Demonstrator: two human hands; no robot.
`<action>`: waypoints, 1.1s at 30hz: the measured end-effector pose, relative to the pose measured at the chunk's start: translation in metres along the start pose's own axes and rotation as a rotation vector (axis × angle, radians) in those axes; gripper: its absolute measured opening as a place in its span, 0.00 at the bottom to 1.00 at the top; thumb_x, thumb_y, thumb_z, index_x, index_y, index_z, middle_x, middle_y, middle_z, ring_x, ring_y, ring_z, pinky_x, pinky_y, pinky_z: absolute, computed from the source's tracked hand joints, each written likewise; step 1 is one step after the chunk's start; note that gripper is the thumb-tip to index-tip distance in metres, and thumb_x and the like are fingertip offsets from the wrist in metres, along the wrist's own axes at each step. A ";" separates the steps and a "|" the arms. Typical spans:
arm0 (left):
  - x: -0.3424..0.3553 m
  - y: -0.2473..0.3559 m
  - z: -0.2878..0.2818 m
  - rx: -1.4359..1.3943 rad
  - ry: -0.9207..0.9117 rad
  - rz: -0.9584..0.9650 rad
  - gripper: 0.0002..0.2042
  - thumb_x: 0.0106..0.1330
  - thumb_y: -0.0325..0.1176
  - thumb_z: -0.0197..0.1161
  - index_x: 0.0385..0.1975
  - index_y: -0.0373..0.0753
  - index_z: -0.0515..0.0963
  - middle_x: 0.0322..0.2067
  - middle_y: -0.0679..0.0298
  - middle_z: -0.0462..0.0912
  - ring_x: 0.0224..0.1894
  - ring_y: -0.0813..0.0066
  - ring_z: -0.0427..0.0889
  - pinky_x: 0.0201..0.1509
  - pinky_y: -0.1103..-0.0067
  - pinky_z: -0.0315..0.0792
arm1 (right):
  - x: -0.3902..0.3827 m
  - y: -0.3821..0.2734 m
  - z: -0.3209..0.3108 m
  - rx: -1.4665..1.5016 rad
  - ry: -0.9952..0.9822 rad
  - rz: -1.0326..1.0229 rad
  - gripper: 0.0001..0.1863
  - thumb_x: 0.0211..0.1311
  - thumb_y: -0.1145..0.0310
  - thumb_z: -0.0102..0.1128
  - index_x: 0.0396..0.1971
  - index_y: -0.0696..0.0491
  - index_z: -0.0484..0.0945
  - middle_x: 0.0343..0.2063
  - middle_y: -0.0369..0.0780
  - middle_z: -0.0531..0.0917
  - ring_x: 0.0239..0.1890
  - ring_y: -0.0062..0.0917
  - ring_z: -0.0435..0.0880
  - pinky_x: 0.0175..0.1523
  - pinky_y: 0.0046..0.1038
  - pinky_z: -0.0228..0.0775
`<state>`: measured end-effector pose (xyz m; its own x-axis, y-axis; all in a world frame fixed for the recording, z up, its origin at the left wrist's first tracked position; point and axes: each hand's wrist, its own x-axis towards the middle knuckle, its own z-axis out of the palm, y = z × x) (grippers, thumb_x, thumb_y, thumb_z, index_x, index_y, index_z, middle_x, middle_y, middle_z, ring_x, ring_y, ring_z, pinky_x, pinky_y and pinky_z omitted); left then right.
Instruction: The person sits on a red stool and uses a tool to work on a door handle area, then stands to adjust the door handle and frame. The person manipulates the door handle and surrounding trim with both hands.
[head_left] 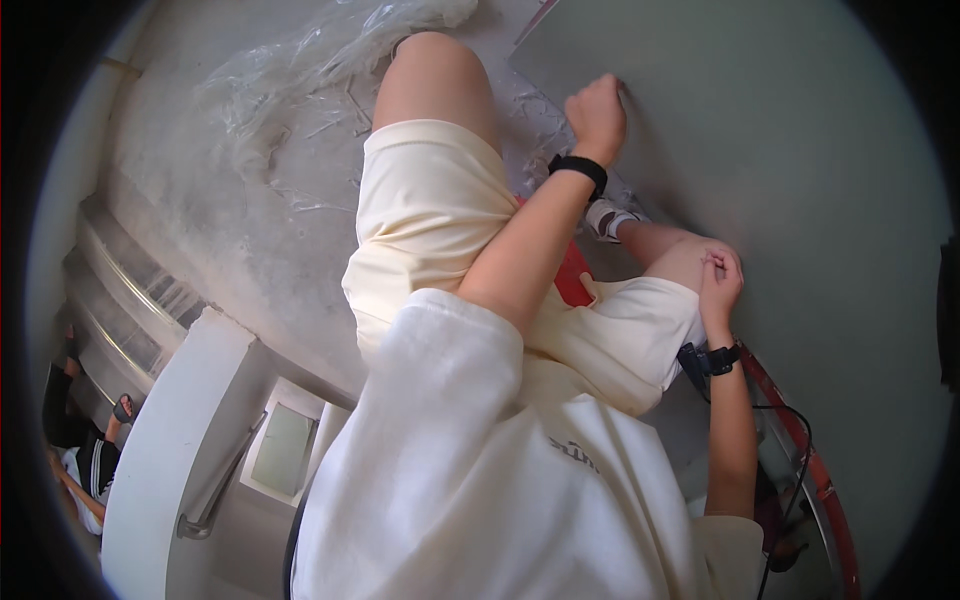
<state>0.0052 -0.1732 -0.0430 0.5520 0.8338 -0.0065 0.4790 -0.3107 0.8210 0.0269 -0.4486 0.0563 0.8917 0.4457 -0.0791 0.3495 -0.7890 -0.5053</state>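
My left hand (598,118) is closed in a fist against the large smooth grey-green panel (800,150), close to the panel's far left edge. Whatever its fingers may hold is hidden; a small dark spot or shadow shows beside the knuckles. A black band (580,172) circles that wrist. Resting on my bent right knee, my right hand (720,285) has its fingers curled in, and nothing shows in them. A black strap with a small device (715,360) sits on the right wrist, and a thin black cable (806,440) runs beside that forearm.
Crumpled clear plastic sheeting (290,95) lies on the dusty grey floor (290,250). Something red (572,275) shows between my legs, and a red rail (815,470) curves at lower right. Far left are steps (125,290), a white wall (170,440) and another person (85,455).
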 end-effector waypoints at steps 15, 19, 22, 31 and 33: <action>-0.007 0.003 0.003 0.037 0.028 0.024 0.06 0.50 0.27 0.48 0.25 0.43 0.72 0.24 0.62 0.78 0.29 0.62 0.76 0.31 0.69 0.63 | 0.000 0.005 -0.002 -0.064 0.010 -0.032 0.05 0.46 0.71 0.56 0.24 0.56 0.76 0.22 0.40 0.79 0.29 0.31 0.76 0.39 0.29 0.66; -0.002 0.000 0.004 -0.020 0.091 0.024 0.06 0.50 0.27 0.48 0.25 0.43 0.72 0.24 0.62 0.78 0.28 0.62 0.76 0.31 0.69 0.63 | 0.000 0.003 -0.001 -0.068 0.010 -0.042 0.05 0.46 0.71 0.56 0.24 0.56 0.76 0.23 0.40 0.79 0.29 0.31 0.76 0.40 0.29 0.65; 0.004 -0.004 0.002 -0.041 0.157 -0.004 0.06 0.50 0.26 0.48 0.25 0.43 0.72 0.24 0.63 0.77 0.28 0.62 0.76 0.30 0.69 0.63 | -0.003 0.003 -0.002 -0.065 0.010 -0.039 0.05 0.46 0.71 0.56 0.24 0.56 0.76 0.23 0.40 0.79 0.30 0.31 0.76 0.40 0.29 0.65; 0.005 -0.001 0.002 0.026 0.169 0.046 0.06 0.50 0.27 0.50 0.25 0.44 0.74 0.22 0.61 0.78 0.26 0.60 0.77 0.27 0.70 0.68 | 0.000 -0.002 -0.001 -0.073 0.008 -0.029 0.05 0.47 0.71 0.56 0.25 0.56 0.76 0.23 0.40 0.79 0.31 0.31 0.76 0.41 0.29 0.65; 0.002 -0.001 0.000 -0.005 0.204 -0.015 0.06 0.50 0.27 0.50 0.25 0.44 0.74 0.21 0.61 0.77 0.26 0.60 0.77 0.26 0.70 0.68 | -0.005 0.000 -0.004 -0.060 -0.010 -0.020 0.05 0.47 0.70 0.56 0.25 0.56 0.76 0.23 0.40 0.79 0.31 0.30 0.76 0.41 0.29 0.65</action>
<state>0.0060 -0.1714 -0.0439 0.3952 0.9135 0.0968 0.4822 -0.2960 0.8245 0.0239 -0.4522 0.0601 0.8818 0.4652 -0.0781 0.3839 -0.8040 -0.4541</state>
